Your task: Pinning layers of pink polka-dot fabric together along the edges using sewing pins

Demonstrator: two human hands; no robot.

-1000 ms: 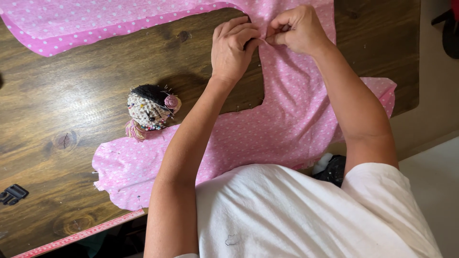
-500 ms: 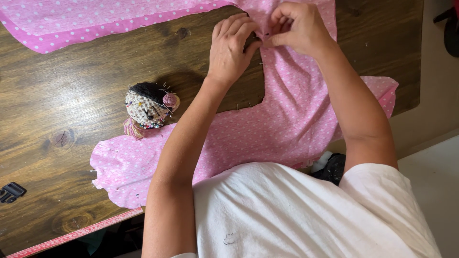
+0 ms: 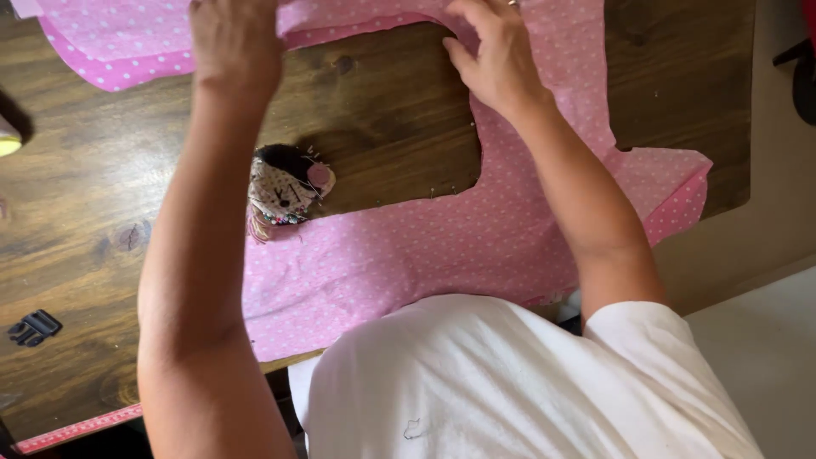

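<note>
A pink fabric [image 3: 442,246] with small white dots lies across the dark wooden table [image 3: 102,195], cut in a curved shape with pins along its inner edge. My left hand [image 3: 234,42] reaches to the far left part of the fabric, fingers curled onto it at the frame's top. My right hand [image 3: 493,55] grips the fabric's edge near the top middle, thumb out to the left. A round patterned pincushion [image 3: 285,191] full of pins sits under my left forearm, touching the fabric.
A small black clip [image 3: 32,327] lies at the table's near left. A pink measuring tape [image 3: 76,429] runs along the near edge. A yellowish object [image 3: 7,140] peeks in at the left edge. Pale floor [image 3: 765,340] lies to the right.
My hands were pinching together at one spot on the fabric; now they are apart, the left moved far to the left. The camera has come closer.
</note>
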